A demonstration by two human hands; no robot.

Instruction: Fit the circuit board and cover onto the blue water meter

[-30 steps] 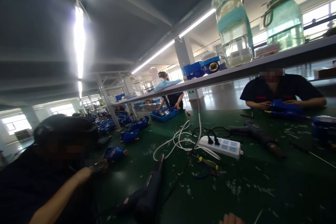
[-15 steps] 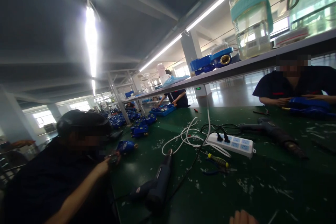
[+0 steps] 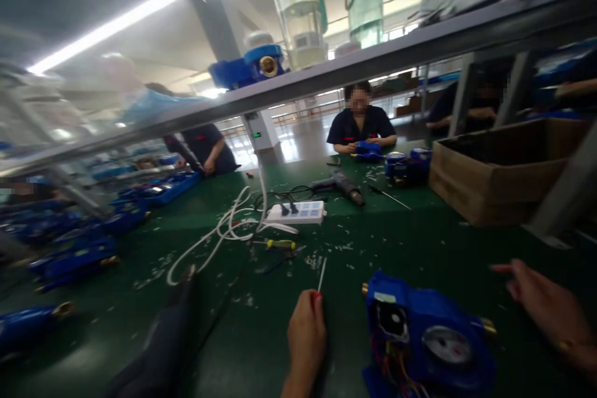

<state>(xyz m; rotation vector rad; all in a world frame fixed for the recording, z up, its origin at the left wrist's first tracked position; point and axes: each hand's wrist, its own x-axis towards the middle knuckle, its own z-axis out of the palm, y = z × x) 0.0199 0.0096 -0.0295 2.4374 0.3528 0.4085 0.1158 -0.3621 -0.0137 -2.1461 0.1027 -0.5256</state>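
Note:
A blue water meter (image 3: 426, 336) with an open top, coloured wires and a round dial lies on the green bench (image 3: 396, 242) right in front of me. My left hand (image 3: 305, 339) is closed around a red-handled screwdriver (image 3: 318, 286) whose thin shaft points up and away, just left of the meter. My right hand (image 3: 543, 305) hovers to the right of the meter with fingers spread and nothing in it.
A white power strip (image 3: 298, 212) with white cables, a yellow-handled screwdriver (image 3: 280, 244) and a heat gun (image 3: 338, 185) lie mid-bench. A cardboard box (image 3: 504, 168) stands at right. A dark tool (image 3: 163, 342) lies near left. Several blue meters line the left side. Other people sit across under a shelf.
The view has swung right and down. My hands, the screwdriver and the blue meter have come into sight; the neighbour at the left has dropped out of view.

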